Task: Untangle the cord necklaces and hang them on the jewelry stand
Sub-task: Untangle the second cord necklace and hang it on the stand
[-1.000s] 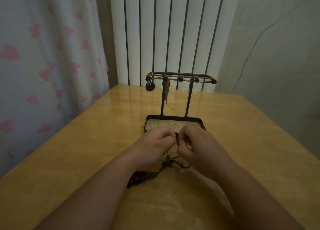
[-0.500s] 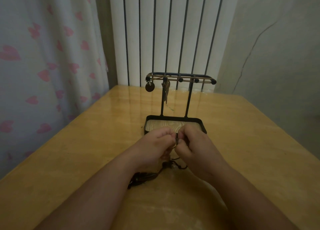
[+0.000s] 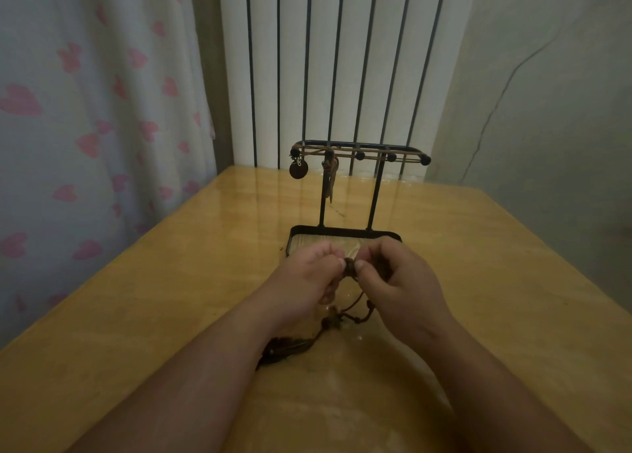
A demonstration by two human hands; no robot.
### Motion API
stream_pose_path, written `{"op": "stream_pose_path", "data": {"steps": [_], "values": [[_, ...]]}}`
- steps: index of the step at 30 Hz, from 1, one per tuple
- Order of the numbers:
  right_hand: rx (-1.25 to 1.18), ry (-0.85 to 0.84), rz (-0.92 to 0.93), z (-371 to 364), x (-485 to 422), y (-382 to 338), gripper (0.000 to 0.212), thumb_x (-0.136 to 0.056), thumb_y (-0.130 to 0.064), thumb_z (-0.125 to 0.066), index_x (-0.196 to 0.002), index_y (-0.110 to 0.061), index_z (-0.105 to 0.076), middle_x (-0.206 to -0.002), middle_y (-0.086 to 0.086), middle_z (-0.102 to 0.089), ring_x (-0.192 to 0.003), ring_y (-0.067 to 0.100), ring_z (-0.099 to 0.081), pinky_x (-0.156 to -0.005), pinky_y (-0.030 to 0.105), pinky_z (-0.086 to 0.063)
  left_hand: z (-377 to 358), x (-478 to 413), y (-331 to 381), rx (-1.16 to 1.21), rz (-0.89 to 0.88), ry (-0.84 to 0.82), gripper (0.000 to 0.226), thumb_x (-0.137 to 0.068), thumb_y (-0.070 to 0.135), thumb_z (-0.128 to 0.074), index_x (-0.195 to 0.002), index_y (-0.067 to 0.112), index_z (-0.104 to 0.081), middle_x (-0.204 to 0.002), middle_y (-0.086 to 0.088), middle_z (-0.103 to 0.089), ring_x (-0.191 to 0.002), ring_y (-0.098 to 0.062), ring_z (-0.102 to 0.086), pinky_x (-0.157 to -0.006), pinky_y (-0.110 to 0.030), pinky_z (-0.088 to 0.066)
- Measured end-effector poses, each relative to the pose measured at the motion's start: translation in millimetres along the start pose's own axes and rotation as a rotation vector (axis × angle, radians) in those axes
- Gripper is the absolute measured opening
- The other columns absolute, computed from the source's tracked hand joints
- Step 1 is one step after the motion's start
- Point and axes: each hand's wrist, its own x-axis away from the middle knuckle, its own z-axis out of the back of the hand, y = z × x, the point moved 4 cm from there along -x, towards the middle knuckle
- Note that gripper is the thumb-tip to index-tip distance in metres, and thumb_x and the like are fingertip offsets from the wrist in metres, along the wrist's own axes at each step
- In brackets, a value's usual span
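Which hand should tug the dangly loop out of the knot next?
Probably the right hand. Both pinch the knot, but the beaded loop dangles just under the right one, farther from the left hand.

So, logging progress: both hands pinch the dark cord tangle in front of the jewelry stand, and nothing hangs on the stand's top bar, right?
No: in the head view a cord necklace with a round pendant hangs on the top bar of the jewelry stand. The rest holds: the left hand and right hand pinch the dark cord tangle in front of it.
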Motion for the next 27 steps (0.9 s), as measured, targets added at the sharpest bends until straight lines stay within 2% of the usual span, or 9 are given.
{"op": "stream_pose_path", "data": {"steps": [2,5,9,12,17,21,25,27], "values": [[0.037,0.035,0.026,6.4,0.4,0.3,0.009,-0.088,-0.026,-0.059,-0.085,-0.035,-0.059,-0.08,-0.012,-0.058,-0.074,0.003,-0.055,-0.061,0.018,-0.048,1.2,0.8,1.5,-0.11,-0.02,0.037,0.023,-0.095,0.018,-0.046,-0.076,0.024,-0.056,-0.06,0.008,-0.048,-0.059,-0.013,-0.042,-0.058,-0.033,-0.038],[0.148,-0.001,0.064,7.8,0.3,-3.1,0.012,-0.087,-0.024,-0.063,-0.085,-0.035,-0.06,-0.081,-0.016,-0.057,-0.076,0.0,-0.053,-0.063,0.013,-0.043,-0.7,2.7,5.0,-0.222,-0.05,0.045,0.021,-0.096,0.017,-0.048,-0.077,0.024,-0.054,-0.062,0.007,-0.047,-0.057,-0.011,-0.042,-0.057,-0.032,-0.038],[0.297,-0.088,0.05,3.5,-0.8,-2.7,0.007,-0.088,-0.025,-0.063,-0.086,-0.032,-0.061,-0.085,-0.016,-0.055,-0.081,0.004,-0.053,-0.07,0.019,-0.047,1.2,3.1,5.8,-0.242,-0.063,0.046,0.023,-0.096,0.017,-0.049,-0.075,0.025,-0.053,-0.057,0.013,-0.046,-0.054,-0.009,-0.04,-0.054,-0.031,-0.034],[0.301,-0.082,0.069,3.8,-1.2,-4.4,0.008,-0.088,-0.025,-0.063,-0.087,-0.032,-0.059,-0.087,-0.016,-0.054,-0.083,0.003,-0.052,-0.073,0.02,-0.048,0.6,4.2,8.3,-0.283,-0.078,0.04,0.022,-0.096,0.018,-0.049,-0.076,0.026,-0.053,-0.062,0.009,-0.047,-0.056,-0.01,-0.04,-0.054,-0.03,-0.035],[0.325,-0.087,0.103,4.6,-0.8,-7.1,0.012,-0.089,-0.026,-0.062,-0.086,-0.036,-0.057,-0.085,-0.018,-0.052,-0.082,0.0,-0.05,-0.068,0.014,-0.04,-1.1,7.1,10.1,-0.345,-0.068,0.031,0.016,-0.098,0.02,-0.048,-0.083,0.022,-0.055,-0.069,0.006,-0.049,-0.06,-0.009,-0.042,-0.055,-0.025,-0.035],[0.398,-0.109,0.111,2.0,-1.5,-8.6,0.014,-0.088,-0.029,-0.06,-0.079,-0.036,-0.051,-0.083,-0.016,-0.049,-0.078,0.002,-0.047,-0.064,0.016,-0.037,-2.3,7.7,11.0,-0.367,-0.067,0.028,0.017,-0.098,0.019,-0.048,-0.082,0.023,-0.053,-0.069,0.006,-0.049,-0.06,-0.008,-0.042,-0.054,-0.024,-0.035],[0.449,-0.126,0.101,-0.7,-2.9,-8.0,0.009,-0.09,-0.029,-0.056,-0.083,-0.026,-0.051,-0.084,-0.012,-0.049,-0.076,0.007,-0.047,-0.065,0.023,-0.045,-3.7,5.7,8.2,-0.311,-0.048,0.005,0.019,-0.096,0.017,-0.048,-0.08,0.023,-0.054,-0.067,0.005,-0.049,-0.06,-0.01,-0.042,-0.056,-0.03,-0.036],[0.402,-0.133,0.081,-2.5,-3.5,-6.4,0.012,-0.089,-0.028,-0.055,-0.08,-0.028,-0.048,-0.083,-0.012,-0.048,-0.073,0.007,-0.045,-0.062,0.022,-0.043,-2.9,4.7,5.4,-0.242,-0.018,0.005,0.021,-0.095,0.019,-0.047,-0.076,0.026,-0.055,-0.064,0.006,-0.049,-0.059,-0.012,-0.042,-0.058,-0.034,-0.037]]}}
